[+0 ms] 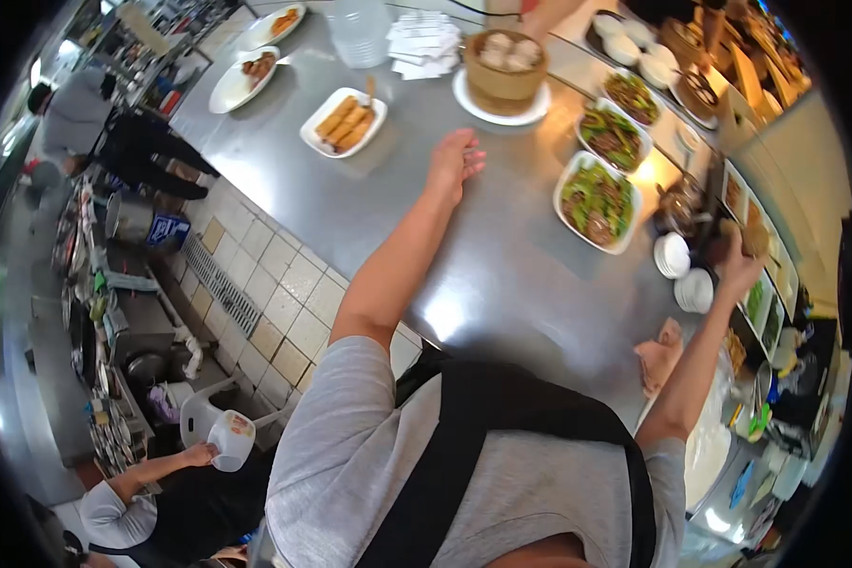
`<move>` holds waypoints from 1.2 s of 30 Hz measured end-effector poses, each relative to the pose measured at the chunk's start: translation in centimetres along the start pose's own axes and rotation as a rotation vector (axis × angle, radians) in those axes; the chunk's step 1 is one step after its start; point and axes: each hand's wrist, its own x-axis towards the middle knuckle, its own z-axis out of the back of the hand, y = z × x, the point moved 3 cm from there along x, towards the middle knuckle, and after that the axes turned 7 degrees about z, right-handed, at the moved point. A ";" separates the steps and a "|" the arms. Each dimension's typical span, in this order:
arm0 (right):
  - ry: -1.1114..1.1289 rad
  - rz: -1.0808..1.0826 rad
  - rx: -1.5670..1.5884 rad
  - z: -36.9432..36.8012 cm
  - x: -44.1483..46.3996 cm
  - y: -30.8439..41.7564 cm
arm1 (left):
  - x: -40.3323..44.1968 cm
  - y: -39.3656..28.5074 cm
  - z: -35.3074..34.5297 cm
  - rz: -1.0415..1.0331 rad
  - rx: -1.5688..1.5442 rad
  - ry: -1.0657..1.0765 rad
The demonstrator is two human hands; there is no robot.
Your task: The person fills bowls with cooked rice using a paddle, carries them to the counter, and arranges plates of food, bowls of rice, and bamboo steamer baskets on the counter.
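My left hand [456, 166] is above the steel table, its fingers loosely bent and apart, with nothing visible in them. Just beyond it a bamboo steamer [488, 87] of pale buns rests on a white plate [506, 118]. A white dish of fried rolls [343, 123] lies to its left. At the right edge my right hand [738, 270] is closed around a brownish, rounded thing [755, 239] I cannot make out, beside a tray of toppings [769, 301]. Small white stacked dishes [673, 256] stand left of that hand.
Several bowls of leafy greens [596, 205] line the table's right side. Plates of food [244, 79], clear containers [358, 33] and paper slips [424, 43] are at the far end. A crumpled pinkish cloth [659, 358] lies near my right forearm. Co-workers [114, 133] stand at left, one holding a white jug [232, 440].
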 end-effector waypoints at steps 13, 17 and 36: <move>-0.146 0.144 -0.430 1.3 -5.0 2.3 | -0.7 3.1 4.7 0.299 0.367 0.494; 0.207 -0.351 0.077 1.1 -10.4 9.8 | -0.8 7.5 -3.3 0.177 0.333 0.625; 0.487 -0.923 1.000 -12.9 -16.6 14.4 | 4.9 0.7 -0.4 0.037 0.179 0.322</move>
